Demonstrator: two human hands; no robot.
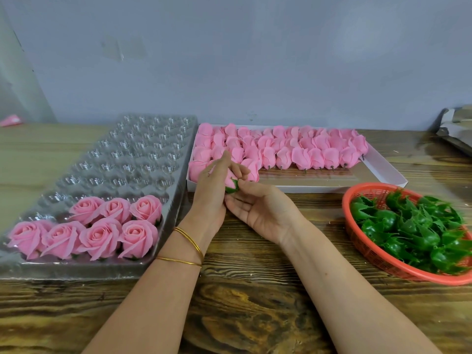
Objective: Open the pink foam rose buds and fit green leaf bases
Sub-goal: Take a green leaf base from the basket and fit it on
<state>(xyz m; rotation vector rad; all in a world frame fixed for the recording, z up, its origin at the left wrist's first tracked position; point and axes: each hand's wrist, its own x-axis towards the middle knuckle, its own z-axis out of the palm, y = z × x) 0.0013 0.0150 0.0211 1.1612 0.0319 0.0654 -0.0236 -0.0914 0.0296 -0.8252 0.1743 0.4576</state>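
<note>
Where the wooden counter [255,315] lies bare, it is a wide strip along the near side under both forearms, plus the far left corner. One clear plastic tray [132,154] fills the left, its right edge just beside one white box [319,189]. One red basket [373,191] sits near the box's front right corner and is cut by the picture's edge. Seven opened roses [99,237] stand in the tray's near cups, four in front and three behind. Closed buds [301,157] pack the box in rows, too crowded to count surely, and its front strip is bare. Green leaf bases [408,231] heap the basket, too tangled to count. Near the box's front left corner, the left hand [212,185] curls round one pink bud [229,178], its petals closed tight, above the counter. The right hand [258,208], palm up, pinches a green leaf base [233,187] set on the bud's lower end.
</note>
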